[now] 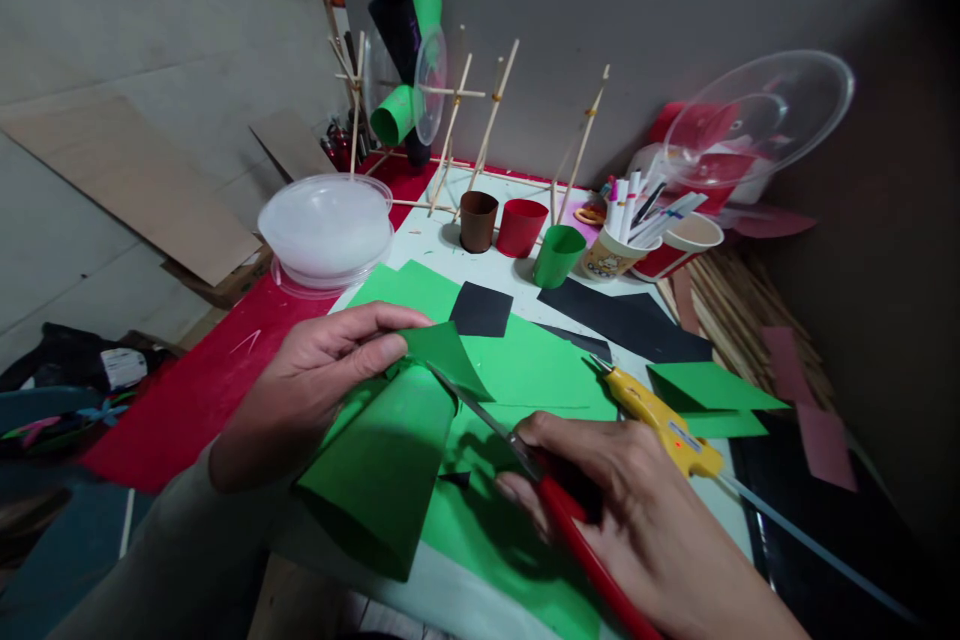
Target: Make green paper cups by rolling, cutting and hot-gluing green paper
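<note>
"Right hand [641, 510], nearest: fingers curled in a closed grip. Workpiece location?"
"Green paper cone [379, 465], just below the left hand [319, 375]; rolling appears complete."
"Tool?"
"Red-handled scissors [581, 545], in the right hand, blade at the cone's far end."
"Remaining?"
"Trimming, apparently: the flap [451, 353], pinched between left thumb and fingers, seems uncut."

A craft corner, with your table [424, 245] by a grey wall [570, 0]
You have green paper sheets [532, 370], black scraps [626, 322] and red-handled scissors [564, 510] in front of you; a yellow glue gun [660, 417] lies to your right; pens [634, 205], small coloured cups [521, 228] and stick frames [496, 98] stand farther back, marking your place as a makeshift workshop.
</note>
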`<state>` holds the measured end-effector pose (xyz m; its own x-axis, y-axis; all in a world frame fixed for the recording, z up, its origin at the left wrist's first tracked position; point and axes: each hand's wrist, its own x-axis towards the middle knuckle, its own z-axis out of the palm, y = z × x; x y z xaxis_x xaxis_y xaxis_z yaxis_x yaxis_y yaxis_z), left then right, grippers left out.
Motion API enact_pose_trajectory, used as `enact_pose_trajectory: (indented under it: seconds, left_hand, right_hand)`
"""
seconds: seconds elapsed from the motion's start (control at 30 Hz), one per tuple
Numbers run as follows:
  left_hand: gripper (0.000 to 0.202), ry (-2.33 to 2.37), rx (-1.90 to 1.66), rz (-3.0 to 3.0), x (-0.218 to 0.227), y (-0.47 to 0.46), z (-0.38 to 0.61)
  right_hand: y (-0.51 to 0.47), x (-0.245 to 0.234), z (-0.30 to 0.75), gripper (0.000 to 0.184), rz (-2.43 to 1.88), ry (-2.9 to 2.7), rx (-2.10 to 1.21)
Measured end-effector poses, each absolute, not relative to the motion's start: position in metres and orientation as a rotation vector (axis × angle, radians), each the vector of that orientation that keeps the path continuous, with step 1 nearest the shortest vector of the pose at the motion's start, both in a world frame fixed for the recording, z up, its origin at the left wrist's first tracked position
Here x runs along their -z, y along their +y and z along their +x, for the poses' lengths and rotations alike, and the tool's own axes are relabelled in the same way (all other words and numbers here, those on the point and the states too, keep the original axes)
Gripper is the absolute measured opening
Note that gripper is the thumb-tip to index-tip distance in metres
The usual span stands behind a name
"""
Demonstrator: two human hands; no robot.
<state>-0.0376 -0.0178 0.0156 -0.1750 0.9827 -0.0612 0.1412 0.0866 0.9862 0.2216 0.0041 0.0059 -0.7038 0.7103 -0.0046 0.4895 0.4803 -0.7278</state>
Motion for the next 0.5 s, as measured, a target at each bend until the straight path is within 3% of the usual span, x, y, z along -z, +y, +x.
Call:
enact_pose_trajectory:
  seconds: [0.13,0.33,0.5]
  left_hand:
    - [0.029,1.401,-1.148,1.073,-0.014,-0.019,-0.038]
    - [0.024,1.052,-1.301,0.867,-0.014,-0.019,-0.028]
    - [0.036,1.037,-1.349,0.852,-0.011,-0.016,-0.030]
  right_hand:
    - [0.004,-0.006,0.220,0.035,-1.052,-2.401,-1.083]
    - [0.004,-0.006,0.215,0.034,-1.052,-2.373,-1.101]
    - [0.004,-0.003,0.215,0.036,-1.070,-2.323,-1.128]
